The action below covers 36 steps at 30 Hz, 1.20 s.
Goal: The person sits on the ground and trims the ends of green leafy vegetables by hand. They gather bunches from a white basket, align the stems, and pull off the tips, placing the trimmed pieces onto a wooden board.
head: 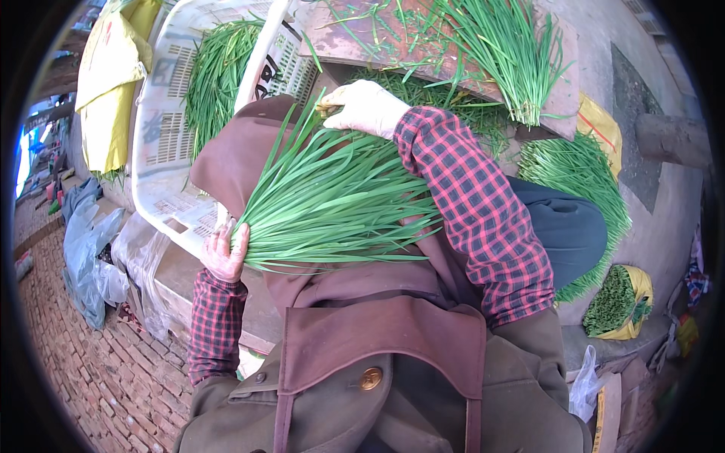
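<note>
A fanned bunch of long green chives [340, 198] lies across my lap, over a brown apron [238, 147]. My left hand [226, 252] is closed around its root end, with the leaves spreading to the right. My right hand [365, 107], in a white glove, is above the upper edge of the bunch. Its thumb and fingers curl towards each other beside a few upright leaves, with something yellowish at the fingertips. Whether they pinch a leaf is unclear.
A white plastic crate [158, 192] at the left holds chives. Another bunch [515, 62] rests on a wooden board [385, 34] strewn with leaf scraps. More chives [595, 209] lie beyond my right knee [566, 226]. Plastic bags [93, 255] are by the brick floor [102, 374].
</note>
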Each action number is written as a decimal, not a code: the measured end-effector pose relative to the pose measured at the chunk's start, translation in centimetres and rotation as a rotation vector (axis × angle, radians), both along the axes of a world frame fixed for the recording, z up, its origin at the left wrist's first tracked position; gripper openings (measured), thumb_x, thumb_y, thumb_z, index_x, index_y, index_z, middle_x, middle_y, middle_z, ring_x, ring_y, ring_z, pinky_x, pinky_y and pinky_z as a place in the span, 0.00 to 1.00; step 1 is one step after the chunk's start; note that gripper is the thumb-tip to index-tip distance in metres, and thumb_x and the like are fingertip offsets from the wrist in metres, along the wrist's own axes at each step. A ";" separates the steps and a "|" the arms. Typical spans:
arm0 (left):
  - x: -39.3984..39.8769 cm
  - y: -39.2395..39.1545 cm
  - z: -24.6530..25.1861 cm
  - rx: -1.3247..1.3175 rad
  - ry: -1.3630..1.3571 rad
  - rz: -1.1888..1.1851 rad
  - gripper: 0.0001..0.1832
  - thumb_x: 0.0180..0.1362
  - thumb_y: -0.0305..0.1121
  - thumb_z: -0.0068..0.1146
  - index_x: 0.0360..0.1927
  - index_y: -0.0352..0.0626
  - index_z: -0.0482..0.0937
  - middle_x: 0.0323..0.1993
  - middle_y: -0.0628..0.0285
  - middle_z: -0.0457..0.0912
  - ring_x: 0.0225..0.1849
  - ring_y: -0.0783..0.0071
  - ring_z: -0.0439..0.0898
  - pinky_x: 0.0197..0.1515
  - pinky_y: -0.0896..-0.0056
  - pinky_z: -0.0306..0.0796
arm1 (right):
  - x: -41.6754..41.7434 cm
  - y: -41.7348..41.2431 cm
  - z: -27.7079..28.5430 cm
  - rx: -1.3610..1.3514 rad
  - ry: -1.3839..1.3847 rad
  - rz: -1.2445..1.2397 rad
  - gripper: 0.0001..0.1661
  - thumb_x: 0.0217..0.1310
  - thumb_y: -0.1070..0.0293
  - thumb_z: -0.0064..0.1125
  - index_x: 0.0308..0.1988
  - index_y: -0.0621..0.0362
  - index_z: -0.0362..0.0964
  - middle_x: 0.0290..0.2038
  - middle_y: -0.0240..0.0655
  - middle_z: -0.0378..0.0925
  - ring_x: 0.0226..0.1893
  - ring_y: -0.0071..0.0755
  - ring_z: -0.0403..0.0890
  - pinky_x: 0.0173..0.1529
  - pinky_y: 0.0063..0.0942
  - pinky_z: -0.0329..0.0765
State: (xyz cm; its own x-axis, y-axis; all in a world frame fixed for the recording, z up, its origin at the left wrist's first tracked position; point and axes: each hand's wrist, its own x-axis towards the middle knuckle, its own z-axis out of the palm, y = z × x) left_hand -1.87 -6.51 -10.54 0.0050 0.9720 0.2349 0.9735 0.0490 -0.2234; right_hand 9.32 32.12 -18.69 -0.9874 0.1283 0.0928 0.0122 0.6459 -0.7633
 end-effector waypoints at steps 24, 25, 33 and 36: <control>2.5 0.2 -1.6 0.151 -0.030 0.205 0.23 0.52 0.25 0.56 0.54 0.43 0.80 0.43 0.50 0.82 0.37 0.54 0.83 0.36 0.61 0.76 | 12.4 4.5 3.9 0.123 -0.178 -0.751 0.19 0.60 0.53 0.54 0.42 0.52 0.82 0.44 0.37 0.83 0.45 0.42 0.82 0.52 0.33 0.76; 2.6 0.3 -1.5 0.144 -0.025 0.211 0.23 0.52 0.25 0.56 0.54 0.43 0.80 0.43 0.50 0.82 0.38 0.54 0.83 0.37 0.61 0.76 | 12.6 3.5 4.7 -0.022 -0.171 -0.872 0.19 0.60 0.54 0.54 0.43 0.52 0.81 0.44 0.37 0.83 0.46 0.42 0.82 0.53 0.32 0.76; 2.8 0.4 -1.0 0.106 0.013 0.239 0.20 0.52 0.25 0.57 0.51 0.43 0.82 0.42 0.52 0.82 0.38 0.55 0.83 0.37 0.61 0.77 | 10.3 -1.0 4.8 0.363 0.259 -0.475 0.13 0.57 0.65 0.60 0.44 0.49 0.80 0.41 0.27 0.83 0.46 0.32 0.81 0.51 0.27 0.78; 3.0 0.8 -0.8 0.122 0.013 0.223 0.21 0.52 0.24 0.58 0.51 0.44 0.82 0.42 0.53 0.82 0.38 0.56 0.83 0.37 0.62 0.77 | 9.4 -1.8 4.0 0.187 0.022 -0.365 0.14 0.59 0.61 0.57 0.42 0.55 0.81 0.38 0.35 0.83 0.36 0.36 0.83 0.44 0.32 0.79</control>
State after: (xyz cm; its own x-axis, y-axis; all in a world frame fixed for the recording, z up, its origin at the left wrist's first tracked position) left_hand 1.08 -5.68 -11.37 -0.2030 0.9140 0.3514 0.9326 0.2898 -0.2151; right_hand 18.74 30.35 -14.71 -0.8779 0.4485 0.1678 0.2513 0.7299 -0.6357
